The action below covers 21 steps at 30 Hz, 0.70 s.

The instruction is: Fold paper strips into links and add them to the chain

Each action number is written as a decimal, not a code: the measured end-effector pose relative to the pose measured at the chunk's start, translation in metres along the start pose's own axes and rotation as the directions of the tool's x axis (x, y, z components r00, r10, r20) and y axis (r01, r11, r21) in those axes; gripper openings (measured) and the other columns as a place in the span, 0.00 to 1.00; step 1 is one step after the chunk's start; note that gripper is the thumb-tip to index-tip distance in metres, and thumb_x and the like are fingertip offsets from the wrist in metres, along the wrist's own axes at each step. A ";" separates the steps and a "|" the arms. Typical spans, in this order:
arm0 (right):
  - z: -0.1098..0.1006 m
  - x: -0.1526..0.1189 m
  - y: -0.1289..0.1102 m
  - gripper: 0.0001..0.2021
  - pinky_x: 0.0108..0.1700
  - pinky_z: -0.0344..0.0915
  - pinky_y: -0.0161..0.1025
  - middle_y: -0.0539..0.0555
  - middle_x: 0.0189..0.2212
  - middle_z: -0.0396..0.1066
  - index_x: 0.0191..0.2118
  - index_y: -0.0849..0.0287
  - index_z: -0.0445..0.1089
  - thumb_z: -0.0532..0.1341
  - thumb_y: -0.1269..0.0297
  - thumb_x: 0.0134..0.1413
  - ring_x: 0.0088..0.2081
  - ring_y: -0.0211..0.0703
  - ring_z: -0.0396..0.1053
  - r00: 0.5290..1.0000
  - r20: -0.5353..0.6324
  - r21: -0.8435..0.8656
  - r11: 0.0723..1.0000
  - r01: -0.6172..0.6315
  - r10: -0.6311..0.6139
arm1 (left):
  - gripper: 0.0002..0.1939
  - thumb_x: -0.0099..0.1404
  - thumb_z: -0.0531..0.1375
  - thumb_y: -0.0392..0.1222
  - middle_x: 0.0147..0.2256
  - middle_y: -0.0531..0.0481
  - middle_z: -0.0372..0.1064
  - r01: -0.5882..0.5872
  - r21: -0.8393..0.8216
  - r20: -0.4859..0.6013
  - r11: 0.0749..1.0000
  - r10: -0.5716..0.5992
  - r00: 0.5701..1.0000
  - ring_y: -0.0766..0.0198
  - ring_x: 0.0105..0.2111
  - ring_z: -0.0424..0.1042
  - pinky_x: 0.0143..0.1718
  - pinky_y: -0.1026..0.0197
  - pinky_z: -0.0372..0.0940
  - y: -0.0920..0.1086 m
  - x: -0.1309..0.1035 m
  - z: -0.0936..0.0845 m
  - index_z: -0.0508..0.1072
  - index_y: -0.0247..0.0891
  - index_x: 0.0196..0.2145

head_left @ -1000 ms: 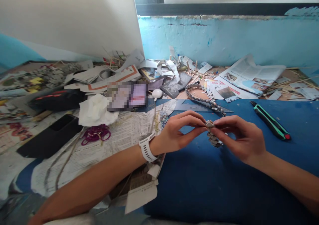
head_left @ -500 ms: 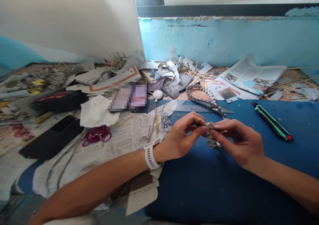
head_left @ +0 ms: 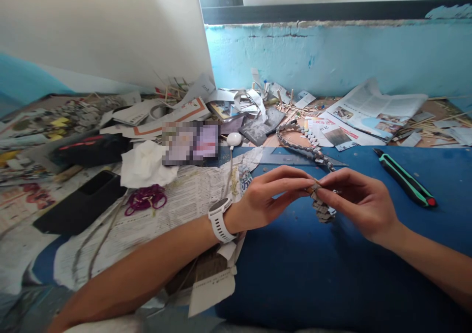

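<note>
My left hand [head_left: 275, 197], with a white watch [head_left: 221, 220] on its wrist, pinches the top end of a folded paper chain [head_left: 323, 209]. Opposite it, my right hand [head_left: 363, 202] grips the same end between thumb and fingers. The grey zigzag chain hangs below the fingertips, over the blue mat [head_left: 295, 284]. A long woven strand [head_left: 295, 143] curves from behind my right hand toward the back, across a clear triangular ruler [head_left: 280, 158]. Whether it joins the hanging part is hidden by my fingers.
A black and green cutter [head_left: 407, 180] lies at the right. To the left are purple cord [head_left: 145, 200], white tissue [head_left: 147, 163], a black case [head_left: 79, 202] and newspaper [head_left: 180, 200]. Paper scraps and thin sticks [head_left: 291, 102] are heaped along the wall.
The fingers of my left hand have straightened and reach further right over the chain's end. The hanging chain has shifted slightly right and shows more of its folded face.
</note>
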State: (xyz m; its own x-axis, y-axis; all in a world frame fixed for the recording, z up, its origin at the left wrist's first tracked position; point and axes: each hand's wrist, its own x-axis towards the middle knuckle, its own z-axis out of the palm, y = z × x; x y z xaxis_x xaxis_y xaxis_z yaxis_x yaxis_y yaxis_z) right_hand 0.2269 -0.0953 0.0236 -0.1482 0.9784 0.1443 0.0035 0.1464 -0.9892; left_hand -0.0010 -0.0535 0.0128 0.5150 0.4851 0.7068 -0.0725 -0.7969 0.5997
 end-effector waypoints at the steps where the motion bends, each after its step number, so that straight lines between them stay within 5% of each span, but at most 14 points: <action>1: 0.000 0.000 0.001 0.06 0.36 0.77 0.30 0.49 0.34 0.81 0.39 0.50 0.80 0.74 0.63 0.56 0.34 0.37 0.78 1.000 0.000 -0.017 1.000 0.000 0.000 | 0.25 0.68 0.63 0.23 0.51 0.38 0.74 0.002 0.006 -0.006 1.000 -0.002 1.000 0.60 0.50 0.78 0.52 0.57 0.77 0.001 0.000 0.000 0.74 0.38 0.60; 8: 0.001 -0.005 0.002 0.07 0.37 0.78 0.31 0.50 0.36 0.81 0.41 0.51 0.79 0.73 0.62 0.56 0.35 0.39 0.80 0.997 -0.027 -0.179 0.982 0.063 -0.069 | 0.22 0.68 0.63 0.23 0.49 0.37 0.75 -0.037 0.083 -0.016 0.996 0.039 0.999 0.60 0.48 0.79 0.48 0.59 0.77 0.004 -0.003 0.000 0.75 0.34 0.57; 21: 0.002 -0.004 -0.001 0.06 0.38 0.79 0.32 0.50 0.37 0.80 0.41 0.51 0.78 0.72 0.64 0.58 0.36 0.39 0.79 0.991 0.017 -0.218 0.967 0.136 -0.136 | 0.16 0.68 0.64 0.25 0.45 0.39 0.78 -0.024 0.103 -0.080 0.994 0.032 0.996 0.61 0.44 0.81 0.45 0.61 0.78 0.009 0.000 0.003 0.78 0.35 0.51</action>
State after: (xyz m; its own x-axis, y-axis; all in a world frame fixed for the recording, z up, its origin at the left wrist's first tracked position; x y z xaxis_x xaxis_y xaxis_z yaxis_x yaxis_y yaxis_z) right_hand 0.2257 -0.0992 0.0237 -0.1637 0.9469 0.2767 0.1985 0.3063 -0.9310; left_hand 0.0005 -0.0615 0.0166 0.4420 0.4867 0.7535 0.0035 -0.8409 0.5411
